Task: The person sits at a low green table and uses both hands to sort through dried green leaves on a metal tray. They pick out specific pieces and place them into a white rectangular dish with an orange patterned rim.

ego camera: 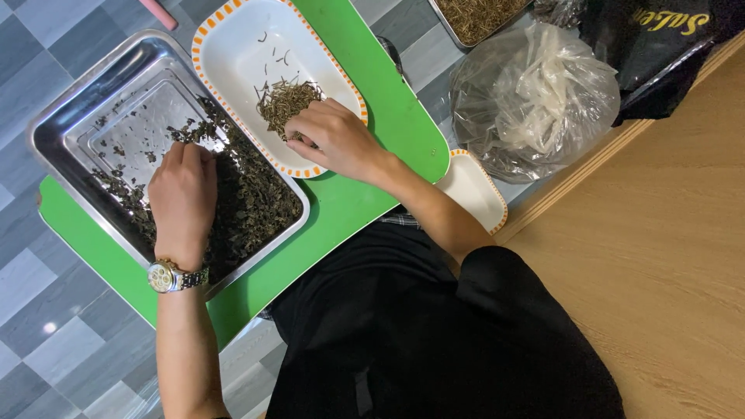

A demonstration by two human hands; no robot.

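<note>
My left hand (184, 200), with a gold watch on its wrist, rests inside a steel tray (54, 128) that holds dark dried leaves (252, 202); its fingertips press into the leaves near the tray's middle. My right hand (335, 140) lies in a white oblong dish with an orange dashed rim (225, 23), fingers curled at a small heap of pale dried stems (285, 101). Whether the fingers pinch any stems is hidden. Both containers sit on a green board (388, 101).
A second white dish (473, 190) pokes out from under the board at right. A crumpled clear plastic bag (535, 97), a black bag (660, 46) and another steel tray of stems (477, 17) lie beyond. Grey tiled floor at left, wooden floor at right.
</note>
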